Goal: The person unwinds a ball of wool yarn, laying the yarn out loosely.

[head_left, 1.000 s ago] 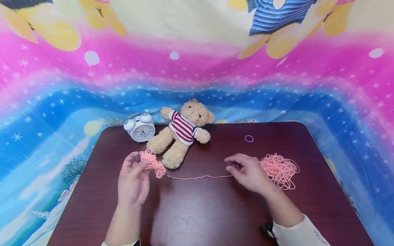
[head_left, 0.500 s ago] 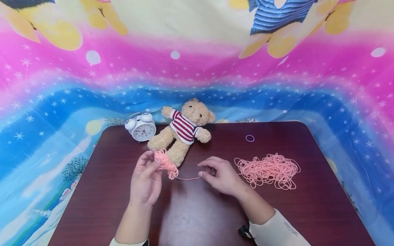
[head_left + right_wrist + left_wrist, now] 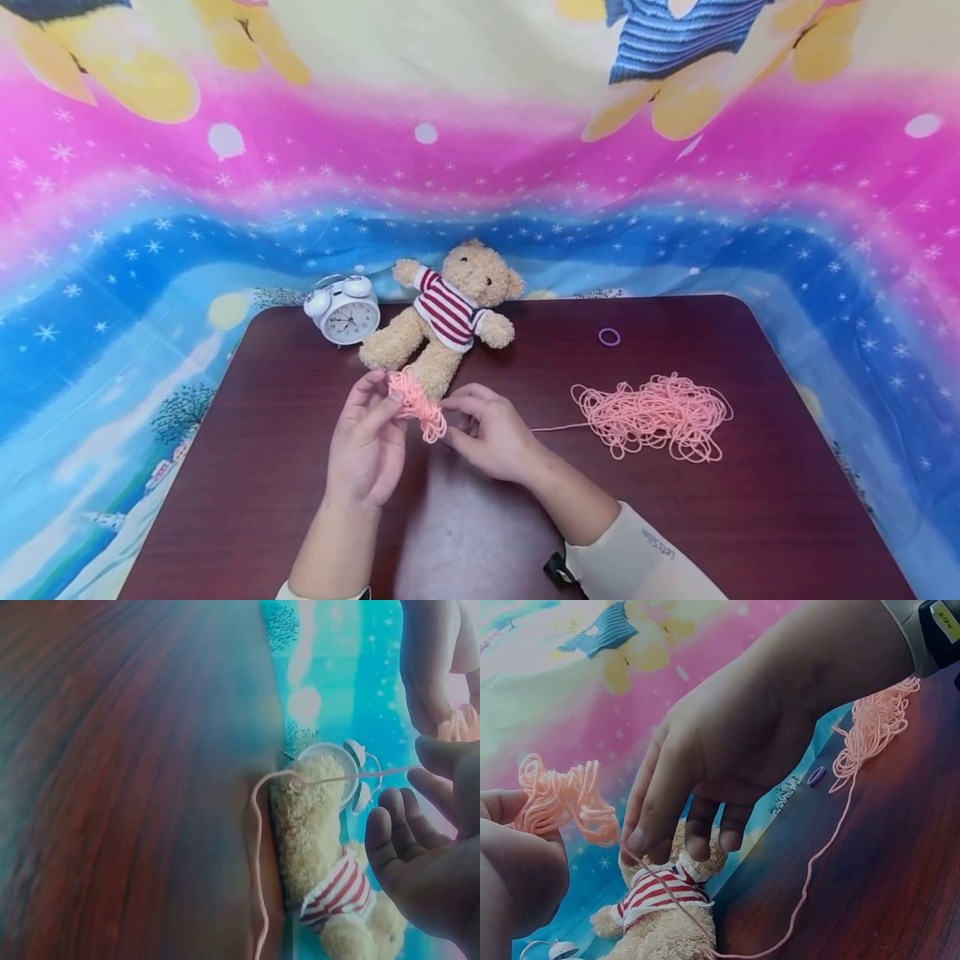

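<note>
In the head view my left hand point(image 3: 366, 446) holds a small looped bundle of peach-pink yarn point(image 3: 417, 406) between thumb and fingers. Close to the bundle's right end is my right hand point(image 3: 495, 437), its thumb and forefinger pinching the strand that leaves the bundle. From there the strand point(image 3: 808, 881) hangs in a slack curve in the left wrist view and runs to a loose yarn pile point(image 3: 656, 418) on the right of the table. The right wrist view has the strand point(image 3: 259, 862) passing between the thumb and forefinger tips.
A teddy bear point(image 3: 450, 312) in a striped shirt lies behind the hands, one leg partly covered by the bundle. A white alarm clock point(image 3: 347, 317) stands beside it. A purple ring point(image 3: 609, 337) lies near the back of the dark wooden table point(image 3: 750, 517). A printed cloth surrounds the table.
My right hand has slid left along the strand from the pile to the bundle. My left hand has shifted right with the bundle, and the gap between the hands has narrowed.
</note>
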The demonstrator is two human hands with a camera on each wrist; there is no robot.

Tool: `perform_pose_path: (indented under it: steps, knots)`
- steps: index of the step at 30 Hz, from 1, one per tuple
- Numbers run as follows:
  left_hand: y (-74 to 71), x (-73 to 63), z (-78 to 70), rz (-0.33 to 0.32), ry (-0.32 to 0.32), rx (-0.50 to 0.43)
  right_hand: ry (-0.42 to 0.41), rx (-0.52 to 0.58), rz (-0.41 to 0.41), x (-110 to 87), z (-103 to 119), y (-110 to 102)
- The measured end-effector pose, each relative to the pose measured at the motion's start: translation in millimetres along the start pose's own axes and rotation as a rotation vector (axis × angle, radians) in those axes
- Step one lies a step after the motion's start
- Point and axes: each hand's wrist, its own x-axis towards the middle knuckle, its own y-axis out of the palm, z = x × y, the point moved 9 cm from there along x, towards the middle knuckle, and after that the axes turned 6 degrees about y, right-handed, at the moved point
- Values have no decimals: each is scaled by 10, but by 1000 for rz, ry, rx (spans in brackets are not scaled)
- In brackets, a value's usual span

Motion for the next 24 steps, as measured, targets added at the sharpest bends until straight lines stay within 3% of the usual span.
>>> perform_pose_path:
  steps: [10,24]
  knots:
    - [-25,11,-65,-4,17,1,-10,24,-38,15,33,-15]
    - [-229,68,-284,-48,79,-73,41,17,-59,-240,-160,-310]
